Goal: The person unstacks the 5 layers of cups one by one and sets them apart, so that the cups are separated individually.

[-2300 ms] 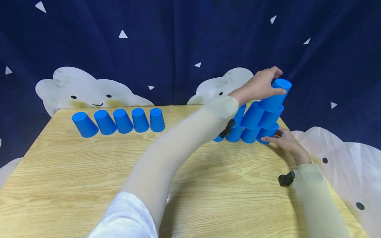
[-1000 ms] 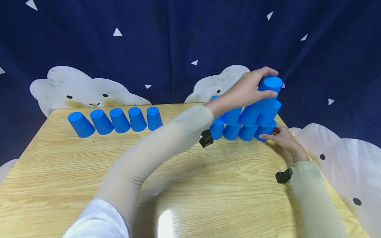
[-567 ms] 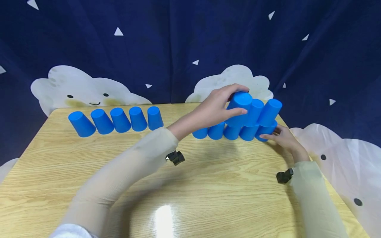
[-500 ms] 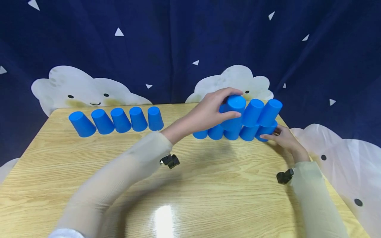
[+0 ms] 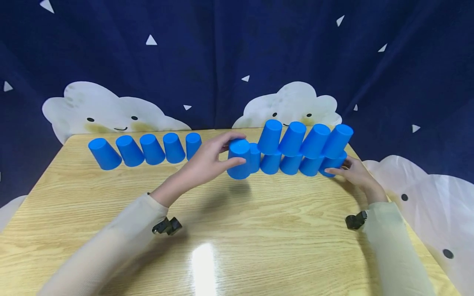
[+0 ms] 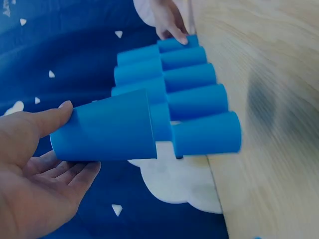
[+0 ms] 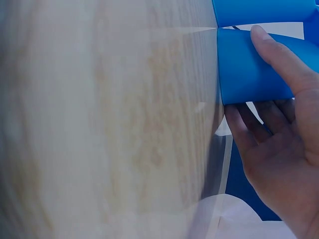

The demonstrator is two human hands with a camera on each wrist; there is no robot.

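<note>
My left hand (image 5: 207,163) holds an upside-down blue cup (image 5: 239,165) between thumb and fingers, left of the stack. That cup overlaps the leftmost cup (image 5: 254,158) of the stack's bottom row. In the left wrist view, the thumb and fingers grip the held cup (image 6: 107,127) near its narrow end, its wide rim free. At the stack's right end, my right hand (image 5: 357,177) holds the last bottom-row cup (image 5: 327,166), thumb in front. The right wrist view shows its fingers beneath this cup (image 7: 244,67). Upper-row cups (image 5: 292,139) rest across the bottom ones.
Several more upside-down blue cups (image 5: 152,150) stand in a row at the table's back left. The wooden table (image 5: 281,238) ends behind both groups at a dark blue curtain (image 5: 148,70) with white clouds. Its right edge runs close to the right hand.
My left hand has carried its cup from above the stack's right end leftward and down, past the upper row, to the left end. The right hand has kept its hold on the end cup.
</note>
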